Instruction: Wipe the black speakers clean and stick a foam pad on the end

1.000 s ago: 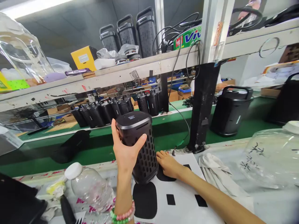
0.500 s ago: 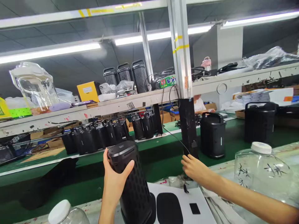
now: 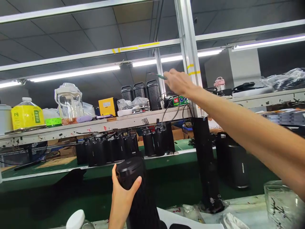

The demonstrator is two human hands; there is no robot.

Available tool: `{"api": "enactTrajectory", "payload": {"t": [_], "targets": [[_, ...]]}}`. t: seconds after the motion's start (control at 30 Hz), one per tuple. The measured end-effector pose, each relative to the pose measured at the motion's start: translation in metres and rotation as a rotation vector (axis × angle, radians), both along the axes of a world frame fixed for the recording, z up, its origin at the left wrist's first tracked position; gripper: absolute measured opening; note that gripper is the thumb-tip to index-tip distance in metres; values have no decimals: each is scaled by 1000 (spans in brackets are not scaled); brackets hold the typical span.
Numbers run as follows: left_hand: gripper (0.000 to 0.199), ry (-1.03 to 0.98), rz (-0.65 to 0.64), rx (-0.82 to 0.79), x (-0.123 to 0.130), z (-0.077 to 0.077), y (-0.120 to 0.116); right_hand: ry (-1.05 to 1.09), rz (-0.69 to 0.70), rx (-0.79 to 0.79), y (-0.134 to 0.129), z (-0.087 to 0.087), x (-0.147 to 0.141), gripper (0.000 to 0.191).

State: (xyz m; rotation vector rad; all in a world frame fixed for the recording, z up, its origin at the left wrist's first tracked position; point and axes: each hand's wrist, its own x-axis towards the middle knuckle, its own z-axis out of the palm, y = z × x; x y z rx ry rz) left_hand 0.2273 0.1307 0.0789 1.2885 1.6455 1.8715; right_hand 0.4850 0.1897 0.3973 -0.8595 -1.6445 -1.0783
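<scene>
My left hand (image 3: 124,197) is wrapped round the top of a black speaker-like device (image 3: 140,197) with a perforated side, thumb and fingers on opposite sides. My right hand (image 3: 175,81) is raised in front of the metal post, above the shelf. Its closed fingers grip a thin tool with a green part (image 3: 160,76), whose dark tip points left. Three similar black devices with handles (image 3: 140,90) stand on the shelf behind it.
The white shelf (image 3: 128,123) crosses the view, holding a yellow box (image 3: 107,107), a yellow bottle (image 3: 27,114) and a clear jug (image 3: 69,105). Several black devices (image 3: 107,148) line the green bench beyond. A white-capped jar (image 3: 75,219) is near, and a glass container (image 3: 281,203) stands right.
My right hand has risen from low beside the post to above the shelf, and a green tool now shows in it. The cable it held hangs free. The view has tilted up.
</scene>
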Motion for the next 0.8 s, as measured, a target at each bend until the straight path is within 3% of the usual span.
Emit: {"api": "enactTrajectory", "payload": {"t": [0.07,0.1,0.17,0.23,0.3,0.37,0.43,0.5,0.6,0.67,0.8], "targets": [[113,8,2,-23,-2,0,0,86,-47,-23,2,34,-4,92],[113,13,-1,-31,-2,0,-1,123,-53,-15,-3,36,-4,94],[111,16,-7,-32,-3,1,-2,152,-23,37,-26,13,-1,87],[113,-5,-24,-19,-2,2,-3,112,63,95,-59,-44,3,57],[116,-22,-46,11,-1,3,-4,33,224,112,-94,-117,8,34],[115,-28,-57,38,2,5,-5,-45,395,-48,-121,-188,13,23],[108,-33,-35,53,7,7,-8,-132,486,-252,-132,-247,17,17],[101,-35,42,55,12,10,-10,-88,511,-516,-124,-290,19,30],[94,-16,150,94,19,14,-12,23,364,-904,-80,-342,18,50],[90,-5,147,139,24,14,-14,-23,292,-1118,-47,-376,14,45],[87,32,92,186,36,14,-18,-146,390,-1228,-8,-436,-8,15]]}}
